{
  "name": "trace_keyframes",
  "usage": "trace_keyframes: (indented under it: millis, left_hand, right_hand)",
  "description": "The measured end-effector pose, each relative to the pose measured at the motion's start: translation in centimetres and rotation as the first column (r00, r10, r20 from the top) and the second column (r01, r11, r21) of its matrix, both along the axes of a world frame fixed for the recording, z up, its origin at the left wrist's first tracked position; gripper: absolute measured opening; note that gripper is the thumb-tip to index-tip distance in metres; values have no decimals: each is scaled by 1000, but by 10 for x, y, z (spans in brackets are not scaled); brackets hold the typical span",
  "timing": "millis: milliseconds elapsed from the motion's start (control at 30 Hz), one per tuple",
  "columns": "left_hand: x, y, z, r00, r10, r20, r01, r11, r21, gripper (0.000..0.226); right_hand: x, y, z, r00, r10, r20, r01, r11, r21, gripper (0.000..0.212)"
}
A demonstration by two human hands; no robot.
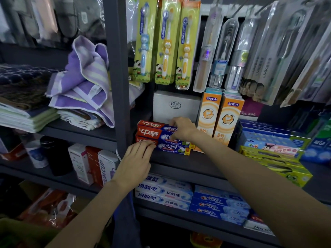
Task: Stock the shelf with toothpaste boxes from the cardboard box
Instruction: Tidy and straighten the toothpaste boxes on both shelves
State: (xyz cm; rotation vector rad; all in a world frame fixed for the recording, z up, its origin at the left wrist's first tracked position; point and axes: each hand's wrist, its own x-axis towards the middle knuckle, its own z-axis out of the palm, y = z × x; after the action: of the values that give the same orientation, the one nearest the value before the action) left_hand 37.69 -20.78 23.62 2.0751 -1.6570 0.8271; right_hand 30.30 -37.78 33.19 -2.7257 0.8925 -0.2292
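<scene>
1. Nearest the camera, two bare forearms reach in from the bottom edge; both are cut off by the frame, so nothing of the person beyond them shows.
2. The left hand (136, 162) lies palm down with fingers spread and loosely extended. Its fingertips rest on the left end of the lowest box in a stack of toothpaste boxes (162, 136). The fingers are apart, pressing rather than closed round anything.
3. The right hand (180, 128) comes in over the stack from the right. Its fingers curl down onto the front face of the upper boxes, with the thumb side hidden behind the hand. Whether it pinches a box or only pushes it cannot be told.
4. The stack is red and blue, three boxes high, lying flat near the left end of the shelf board (179, 163), just beside the grey upright post (118, 77). The hands cover parts of the print on the boxes, and the right ends are partly hidden by the wrist.
5. Behind the stack stands a white carton (172, 104), its lower part hidden. Just to the right stand two orange boxes (220, 119), upright.
6. Toothbrush packs (168, 42) hang above; those far right are blurred.
7. On the shelf below, white boxes (161, 192) and blue boxes (218, 204) lie stacked.
8. The cardboard box of the task cannot be made out; the bottom left corner is dark and unclear.
9. Folded towels (84, 86) sit on the left shelf.
</scene>
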Motion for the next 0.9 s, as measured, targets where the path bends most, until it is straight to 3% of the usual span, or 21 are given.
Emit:
trace_keyframes:
  millis: [100, 267, 567, 633, 767, 900]
  left_hand:
    - [3, -2, -3, 999, 39, -10, -38, 998, 39, 51]
    - [0, -5, -5, 992, 120, -30, -112, 973, 200, 68]
    - [11, -35, -6, 960, 239, -147, -193, 943, 272, 80]
    - [12, -42, -2, 948, 277, -156, -212, 917, 338, 71]
    - [20, -59, 3, 910, 362, -201, -240, 856, 457, 33]
    - [21, -74, 24, 907, 402, -124, -273, 788, 552, 26]
  right_hand:
    - [-1, 0, -1, 996, 28, -83, -37, 993, -112, 57]
    - [-6, -3, -4, 957, 107, -271, -152, 976, -154, 94]
    - [35, -35, 1, 940, 69, -335, -103, 991, -85, 86]
    - [46, -49, 6, 935, 22, -355, -72, 989, -127, 87]
    - [66, -71, 8, 925, -68, -373, -3, 982, -188, 85]
    - [75, -83, 2, 934, -98, -343, 41, 985, -170, 76]
